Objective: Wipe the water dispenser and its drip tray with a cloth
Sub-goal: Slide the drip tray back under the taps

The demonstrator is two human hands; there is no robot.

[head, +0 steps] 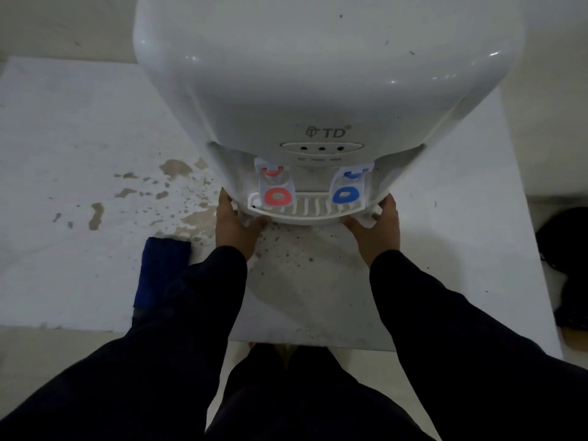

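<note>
A white plastic countertop water dispenser (321,78) stands on a stained pale surface (79,128). Its white slotted drip tray (305,207) sits at its foot, below the red tap (276,186) and blue tap (347,184). The left hand (234,226) and right hand (377,229) clasp the tray's two ends, fingers curled around them. A folded dark blue cloth (162,268) lies just left of the left hand.

The one view comes from the person's head — looking steeply down and forward from above and close in front of the water dispenser (321,84). Its top fills the upper frame, its drip tray (305,209) sits mid-frame, and the person's own legs show below.
</note>
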